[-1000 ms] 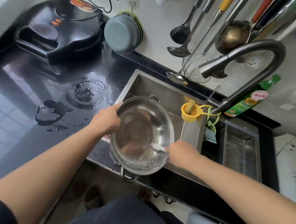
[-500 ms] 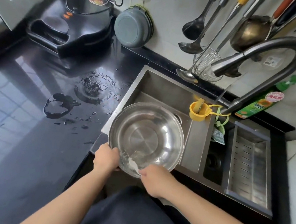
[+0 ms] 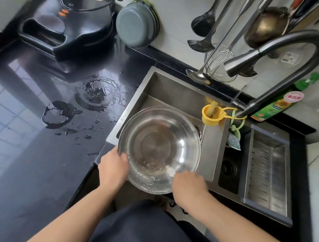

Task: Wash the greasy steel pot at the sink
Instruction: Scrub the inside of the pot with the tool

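Over the sink's (image 3: pixel 179 95) near edge, the steel pot (image 3: pixel 158 149) hangs tilted, suds inside. Left hand (image 3: pixel 113 168) grips its rim; right hand (image 3: pixel 188 185) curls round something pale I can't identify. A soapy rim could slip, dropping it floorward.

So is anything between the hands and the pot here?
Nothing visible does. The left hand grips the steel pot at its near-left rim, and the right hand reaches into it at the near-right side, where something white shows at the fingers.
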Action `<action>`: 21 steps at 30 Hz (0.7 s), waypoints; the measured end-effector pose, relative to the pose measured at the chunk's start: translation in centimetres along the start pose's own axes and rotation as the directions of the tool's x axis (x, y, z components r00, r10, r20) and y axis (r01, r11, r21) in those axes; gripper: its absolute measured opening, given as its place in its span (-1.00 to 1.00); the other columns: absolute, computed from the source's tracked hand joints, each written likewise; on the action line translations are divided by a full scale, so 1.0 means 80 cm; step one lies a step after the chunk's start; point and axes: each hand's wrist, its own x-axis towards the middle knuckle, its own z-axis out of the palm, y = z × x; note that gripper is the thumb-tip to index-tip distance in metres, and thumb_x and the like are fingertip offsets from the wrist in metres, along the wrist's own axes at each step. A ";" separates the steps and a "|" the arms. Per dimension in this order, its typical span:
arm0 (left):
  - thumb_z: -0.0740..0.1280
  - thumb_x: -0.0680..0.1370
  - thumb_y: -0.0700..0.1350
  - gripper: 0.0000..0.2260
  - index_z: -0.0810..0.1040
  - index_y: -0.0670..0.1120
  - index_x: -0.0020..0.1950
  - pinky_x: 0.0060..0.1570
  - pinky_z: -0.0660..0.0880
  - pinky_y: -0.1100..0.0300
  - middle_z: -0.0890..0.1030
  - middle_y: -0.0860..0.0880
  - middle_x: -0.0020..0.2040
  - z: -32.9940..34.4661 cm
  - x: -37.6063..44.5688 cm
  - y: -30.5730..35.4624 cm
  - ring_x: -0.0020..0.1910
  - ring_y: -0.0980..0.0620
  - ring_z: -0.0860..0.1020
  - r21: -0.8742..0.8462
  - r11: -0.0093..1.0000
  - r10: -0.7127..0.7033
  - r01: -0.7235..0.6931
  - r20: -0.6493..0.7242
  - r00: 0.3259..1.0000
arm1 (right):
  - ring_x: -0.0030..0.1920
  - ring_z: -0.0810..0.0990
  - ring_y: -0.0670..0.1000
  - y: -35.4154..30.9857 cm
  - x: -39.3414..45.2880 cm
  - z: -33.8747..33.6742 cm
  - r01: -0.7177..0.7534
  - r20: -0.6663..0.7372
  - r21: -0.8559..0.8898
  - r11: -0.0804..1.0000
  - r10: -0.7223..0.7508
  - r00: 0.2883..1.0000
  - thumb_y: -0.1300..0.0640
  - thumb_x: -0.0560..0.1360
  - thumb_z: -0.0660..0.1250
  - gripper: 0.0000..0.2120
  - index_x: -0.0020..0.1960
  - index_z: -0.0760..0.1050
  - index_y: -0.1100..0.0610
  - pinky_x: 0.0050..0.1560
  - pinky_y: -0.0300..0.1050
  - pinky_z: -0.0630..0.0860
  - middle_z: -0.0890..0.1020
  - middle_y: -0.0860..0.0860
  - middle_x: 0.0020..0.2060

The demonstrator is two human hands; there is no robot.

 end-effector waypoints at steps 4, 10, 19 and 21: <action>0.20 0.61 -0.22 -0.77 0.32 0.02 -0.22 -0.09 0.48 -0.11 0.50 -0.02 -0.31 -0.001 -0.008 0.021 -0.16 -0.26 0.51 0.039 0.982 0.188 -0.186 -0.054 0.981 | 0.15 0.59 0.22 -0.036 0.004 0.004 0.034 0.049 0.256 0.966 -0.048 0.998 0.25 0.54 0.24 -0.72 0.23 0.53 0.19 -0.06 -0.05 0.47 0.59 0.17 0.12; 0.18 0.63 -0.17 -0.85 0.55 -0.10 0.01 0.01 0.50 -0.11 0.49 -0.06 -0.23 -0.006 0.006 0.029 -0.08 -0.31 0.54 0.080 0.986 0.156 -0.149 -0.085 0.984 | 0.14 0.61 0.25 -0.045 0.015 0.014 0.085 -0.076 0.284 0.955 -0.066 0.995 0.22 0.56 0.19 -0.69 0.25 0.56 0.12 -0.01 0.01 0.51 0.62 0.16 0.11; 0.20 0.61 -0.18 -0.89 0.38 -0.03 -0.10 -0.12 0.40 -0.02 0.42 -0.03 -0.26 -0.010 0.017 0.044 -0.14 -0.32 0.54 0.201 0.954 0.239 -0.223 -0.060 0.969 | 0.01 0.67 0.16 0.061 0.054 -0.011 -0.156 -0.345 -0.077 0.985 0.120 0.931 0.30 0.60 0.14 -0.70 0.29 0.44 0.16 -0.10 0.00 0.55 0.59 0.13 0.08; 0.19 0.61 -0.21 -0.90 0.40 -0.03 -0.08 -0.14 0.37 0.01 0.44 -0.04 -0.24 -0.010 0.016 0.047 -0.18 -0.27 0.49 0.210 0.947 0.263 -0.243 -0.074 0.962 | 0.07 0.65 0.16 0.038 0.042 0.001 -0.118 -0.213 0.022 0.993 0.120 0.970 0.31 0.57 0.16 -0.68 0.26 0.52 0.17 0.00 0.01 0.57 0.62 0.13 0.09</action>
